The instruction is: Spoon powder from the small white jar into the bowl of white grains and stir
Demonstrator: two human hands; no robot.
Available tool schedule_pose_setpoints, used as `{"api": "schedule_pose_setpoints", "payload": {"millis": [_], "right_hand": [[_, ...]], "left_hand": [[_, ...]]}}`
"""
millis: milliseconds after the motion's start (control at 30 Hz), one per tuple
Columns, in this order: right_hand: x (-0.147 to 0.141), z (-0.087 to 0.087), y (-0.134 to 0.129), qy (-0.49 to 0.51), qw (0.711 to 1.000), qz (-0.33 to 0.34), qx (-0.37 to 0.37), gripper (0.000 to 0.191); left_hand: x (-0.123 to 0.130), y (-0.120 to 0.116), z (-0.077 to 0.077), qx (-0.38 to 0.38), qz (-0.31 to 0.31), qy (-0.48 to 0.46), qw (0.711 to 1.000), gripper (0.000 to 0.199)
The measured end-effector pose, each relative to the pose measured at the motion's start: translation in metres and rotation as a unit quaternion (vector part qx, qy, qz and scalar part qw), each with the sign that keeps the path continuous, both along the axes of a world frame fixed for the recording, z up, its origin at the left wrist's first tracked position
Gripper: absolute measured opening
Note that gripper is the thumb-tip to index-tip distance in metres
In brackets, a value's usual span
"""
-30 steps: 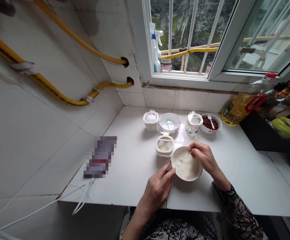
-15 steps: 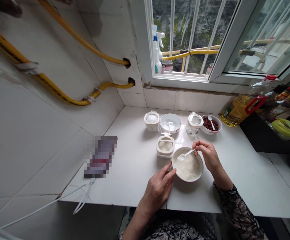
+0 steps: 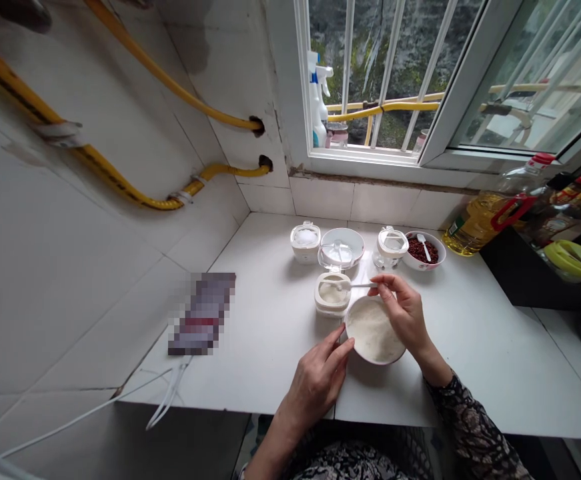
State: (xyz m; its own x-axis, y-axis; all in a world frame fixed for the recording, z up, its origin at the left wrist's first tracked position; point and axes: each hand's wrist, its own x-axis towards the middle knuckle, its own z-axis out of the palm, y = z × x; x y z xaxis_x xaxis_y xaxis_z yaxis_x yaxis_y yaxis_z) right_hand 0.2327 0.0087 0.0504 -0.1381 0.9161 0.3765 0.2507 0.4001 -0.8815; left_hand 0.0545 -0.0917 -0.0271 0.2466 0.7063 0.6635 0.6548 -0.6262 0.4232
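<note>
A white bowl (image 3: 374,333) of pale powder stands near the counter's front edge. My left hand (image 3: 320,373) touches its left rim, thumb and fingers apart. Pinched by its handle in my right hand (image 3: 403,313), a white spoon (image 3: 363,285) reaches left over the bowl's back rim, its head at the opening of a square white container (image 3: 332,308) with pale contents. That container's clear lid is flipped up behind it. My right hand hangs above the bowl's right side and hides part of it.
Behind stand a container of white grains (image 3: 305,253), a white bowl (image 3: 353,241), a clear jar (image 3: 390,250) and a bowl of red bits with a spoon (image 3: 423,257). An oil bottle (image 3: 470,223) and black rack (image 3: 515,273) are at right; a blurred dark object (image 3: 203,317) lies left.
My right hand has moved left and slightly up with the spoon, from over the powder in the bowl to the square container's opening. My left hand has stayed at the bowl's rim.
</note>
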Motion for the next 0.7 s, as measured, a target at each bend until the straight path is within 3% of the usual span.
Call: {"api": "schedule_pose_setpoints", "payload": {"millis": [67, 133, 233, 300, 467, 567, 700], "right_hand": [[-0.004, -0.002, 0.0, -0.098, 0.987, 0.015, 0.124, 0.017], [-0.006, -0.004, 0.001, -0.188, 0.952, 0.049, 0.237, 0.024], [-0.006, -0.006, 0.002, -0.24, 0.913, 0.068, 0.323, 0.03], [-0.003, -0.003, 0.001, -0.214, 0.919, 0.058, 0.326, 0.029], [0.015, 0.006, -0.002, -0.123, 0.96, 0.018, 0.249, 0.019], [0.025, 0.005, 0.0, -0.157, 0.961, 0.033, 0.225, 0.019], [0.025, -0.005, 0.0, -0.249, 0.94, 0.109, 0.204, 0.02]], "left_hand": [[0.0, 0.0, -0.001, -0.001, -0.001, 0.001, 1.0, 0.034], [-0.001, 0.0, -0.002, -0.004, 0.001, 0.002, 1.0, 0.035], [-0.001, 0.0, -0.002, -0.008, 0.005, 0.002, 1.0, 0.036], [-0.001, 0.0, -0.002, -0.008, 0.003, 0.002, 1.0, 0.037], [0.0, -0.001, 0.0, -0.011, 0.001, -0.002, 1.0, 0.036], [0.0, -0.001, 0.001, -0.013, 0.004, 0.002, 1.0, 0.035], [-0.001, -0.001, 0.0, -0.015, 0.005, 0.012, 1.0, 0.036]]}}
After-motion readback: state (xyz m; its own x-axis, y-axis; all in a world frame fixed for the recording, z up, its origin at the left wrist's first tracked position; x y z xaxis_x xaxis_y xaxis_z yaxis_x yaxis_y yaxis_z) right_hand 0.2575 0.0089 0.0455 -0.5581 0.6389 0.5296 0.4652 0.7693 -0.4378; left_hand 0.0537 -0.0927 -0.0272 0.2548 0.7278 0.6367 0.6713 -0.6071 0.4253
